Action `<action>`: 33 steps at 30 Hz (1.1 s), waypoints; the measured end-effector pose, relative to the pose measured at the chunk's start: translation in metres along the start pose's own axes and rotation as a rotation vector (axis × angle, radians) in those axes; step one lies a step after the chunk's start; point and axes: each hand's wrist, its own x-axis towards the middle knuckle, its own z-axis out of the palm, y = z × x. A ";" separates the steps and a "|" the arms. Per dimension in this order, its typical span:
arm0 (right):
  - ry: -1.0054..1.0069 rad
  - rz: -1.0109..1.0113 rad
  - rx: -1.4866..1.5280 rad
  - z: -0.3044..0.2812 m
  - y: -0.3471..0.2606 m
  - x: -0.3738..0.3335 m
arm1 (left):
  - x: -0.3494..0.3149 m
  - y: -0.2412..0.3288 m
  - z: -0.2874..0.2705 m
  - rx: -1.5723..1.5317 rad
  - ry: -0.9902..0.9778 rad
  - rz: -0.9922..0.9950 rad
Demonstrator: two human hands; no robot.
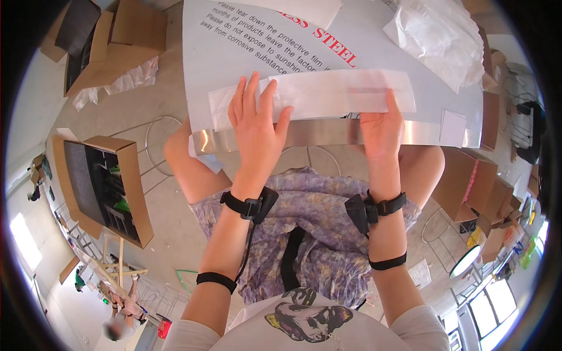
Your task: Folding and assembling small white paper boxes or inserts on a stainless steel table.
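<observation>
A long, flat, translucent white plastic bag (328,90) lies across the near part of a metal tabletop (234,64) covered in printed grey film. My left hand (257,131) rests on the bag's left part, fingers spread and extended. At the bag's lower right edge is my right hand (381,128), its thumb on top and its other fingers curled underneath, pinching the bag. A faint darker strip shows through the plastic beside that thumb; what it is I cannot make out.
Crumpled white packaging (436,41) lies at the tabletop's far right, and a small white card (452,127) near its right front corner. An open cardboard box with black inserts (105,184) stands on the left. More cartons (468,181) are at right, near a wire-frame stool (436,228).
</observation>
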 end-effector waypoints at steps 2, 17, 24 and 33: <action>0.005 -0.012 0.010 -0.003 -0.001 0.001 | 0.000 0.000 0.001 -0.018 -0.001 -0.038; 0.101 -0.125 -0.195 -0.028 -0.018 -0.021 | 0.001 -0.008 0.002 -0.023 -0.044 -0.052; 0.217 -0.569 -0.936 -0.025 -0.020 -0.037 | 0.001 -0.011 -0.004 -0.074 0.039 -0.101; -0.428 -0.943 -1.593 0.058 0.054 -0.018 | -0.009 -0.041 -0.069 0.092 0.113 -0.560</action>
